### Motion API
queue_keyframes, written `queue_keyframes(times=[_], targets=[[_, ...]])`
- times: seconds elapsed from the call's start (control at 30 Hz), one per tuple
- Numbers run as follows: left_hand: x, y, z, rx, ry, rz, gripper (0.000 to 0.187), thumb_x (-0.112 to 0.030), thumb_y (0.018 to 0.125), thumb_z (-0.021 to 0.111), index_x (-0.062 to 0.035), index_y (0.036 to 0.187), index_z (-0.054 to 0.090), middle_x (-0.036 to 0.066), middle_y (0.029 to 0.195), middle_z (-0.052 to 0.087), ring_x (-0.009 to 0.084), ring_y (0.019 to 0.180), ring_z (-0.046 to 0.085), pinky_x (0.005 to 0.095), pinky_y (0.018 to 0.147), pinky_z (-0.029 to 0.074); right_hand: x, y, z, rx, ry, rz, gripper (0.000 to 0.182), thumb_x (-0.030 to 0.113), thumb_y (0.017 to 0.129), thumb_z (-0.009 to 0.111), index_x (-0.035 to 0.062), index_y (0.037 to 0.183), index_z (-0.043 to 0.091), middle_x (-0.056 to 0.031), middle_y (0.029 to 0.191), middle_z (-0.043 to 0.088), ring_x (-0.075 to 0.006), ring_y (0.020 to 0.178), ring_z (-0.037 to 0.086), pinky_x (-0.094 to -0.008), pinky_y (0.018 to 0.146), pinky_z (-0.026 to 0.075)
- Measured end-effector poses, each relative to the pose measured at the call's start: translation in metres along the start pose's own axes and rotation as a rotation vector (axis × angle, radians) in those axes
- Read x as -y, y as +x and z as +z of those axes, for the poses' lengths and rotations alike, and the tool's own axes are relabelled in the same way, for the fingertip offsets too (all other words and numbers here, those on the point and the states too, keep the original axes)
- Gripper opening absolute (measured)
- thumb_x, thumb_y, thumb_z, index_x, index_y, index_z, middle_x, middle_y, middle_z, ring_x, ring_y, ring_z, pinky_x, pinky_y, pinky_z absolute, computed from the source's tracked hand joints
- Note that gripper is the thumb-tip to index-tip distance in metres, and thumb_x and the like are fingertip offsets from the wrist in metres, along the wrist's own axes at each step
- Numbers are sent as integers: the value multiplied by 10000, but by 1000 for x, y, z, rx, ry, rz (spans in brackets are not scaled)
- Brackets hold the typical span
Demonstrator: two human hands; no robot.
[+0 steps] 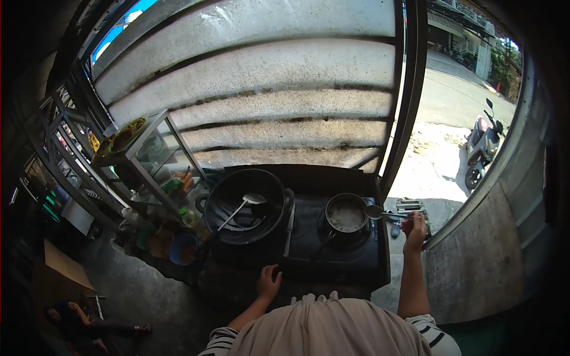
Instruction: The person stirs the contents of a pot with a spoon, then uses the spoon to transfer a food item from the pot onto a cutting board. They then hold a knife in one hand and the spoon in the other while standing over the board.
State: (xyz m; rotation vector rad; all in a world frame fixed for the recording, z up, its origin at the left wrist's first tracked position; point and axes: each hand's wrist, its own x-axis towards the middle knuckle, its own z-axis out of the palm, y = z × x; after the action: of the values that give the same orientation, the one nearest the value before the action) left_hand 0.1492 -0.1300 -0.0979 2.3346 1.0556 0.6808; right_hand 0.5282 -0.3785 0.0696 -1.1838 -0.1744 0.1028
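Observation:
My right hand (414, 228) is closed around the handle of a metal spoon (373, 212). The spoon's bowl is at the right rim of a small saucepan (347, 215), which sits on the right burner and holds pale, cloudy liquid. At the front edge of the black stove (309, 252), my left hand (269, 283) rests with loosely bent fingers and the thumb apart, nothing visible in it. On the left burner stands a big dark wok (246, 178), with a metal spatula (234, 213) leaning inside it.
Left of the wok is a glass display case (157, 157) with food in and on it. Below it stand a blue bowl (183, 248), bottles and bags. Metal sheeting (285, 65) rises behind the stove. A person (74, 320) is at lower left; a motorbike (484, 142) stands outside.

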Motion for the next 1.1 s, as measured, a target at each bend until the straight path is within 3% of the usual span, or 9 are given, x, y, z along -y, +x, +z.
queue_keyframes(times=[0.13,0.3,0.5,0.67,0.87,0.93,0.97,1.03,1.1], targets=[[23,-46,-7,54,-4,-24,328,-279,855,570,-155,1157,535,126,1180,479,322,1045,547,419,828,478,3,-1,2,-41,93,104,241,296,939,454,93,852,551,-16,586,535,-106,507,508,-231,479,402],[61,-78,-19,-191,88,-265,376,-207,845,573,-94,1192,484,184,1257,396,361,1188,409,445,965,366,-8,8,1,-58,227,260,250,331,927,474,112,839,557,9,584,521,-100,509,502,-229,483,406],[103,-108,-34,-307,183,-430,436,-148,836,572,-66,1240,428,199,1304,351,385,1203,383,450,999,332,-30,10,9,103,310,471,236,350,918,498,134,945,587,23,650,522,-100,551,487,-236,504,390],[119,-131,-31,-398,112,-539,475,-157,852,552,-45,1283,385,224,1294,362,398,1203,379,468,1003,320,-37,2,25,107,249,467,225,330,922,498,123,947,584,11,673,542,-105,549,496,-226,505,390],[128,-144,-26,-188,-62,-655,657,-116,828,547,-41,1392,218,260,1376,293,392,1295,296,438,1070,266,-47,6,25,113,268,467,208,316,922,504,120,900,569,-6,687,565,-106,580,524,-228,518,420],[125,-145,-26,-57,-85,-663,830,-100,792,571,-40,1432,47,286,1420,215,395,1329,242,415,1094,235,-46,6,26,109,254,411,205,306,927,497,116,875,555,-12,681,572,-101,600,541,-228,529,439],[124,-144,-25,-56,-86,-662,830,-100,792,571,-40,1432,47,286,1420,215,395,1329,242,415,1094,235,-44,5,27,108,253,409,205,306,927,497,116,875,555,-12,681,572,-101,600,541,-228,529,439],[125,-141,-24,73,-111,-753,987,-101,772,604,-60,1419,-140,304,1411,235,394,1310,289,404,1081,262,-35,-2,31,135,88,306,216,307,935,482,113,865,546,-12,676,574,-96,582,547,-220,528,447],[125,-137,-24,127,-145,-810,1032,-104,773,616,-74,1397,-205,304,1400,261,390,1296,318,400,1072,277,-32,-5,31,146,-11,280,222,310,939,475,113,860,544,-13,683,576,-95,567,546,-218,523,446]])
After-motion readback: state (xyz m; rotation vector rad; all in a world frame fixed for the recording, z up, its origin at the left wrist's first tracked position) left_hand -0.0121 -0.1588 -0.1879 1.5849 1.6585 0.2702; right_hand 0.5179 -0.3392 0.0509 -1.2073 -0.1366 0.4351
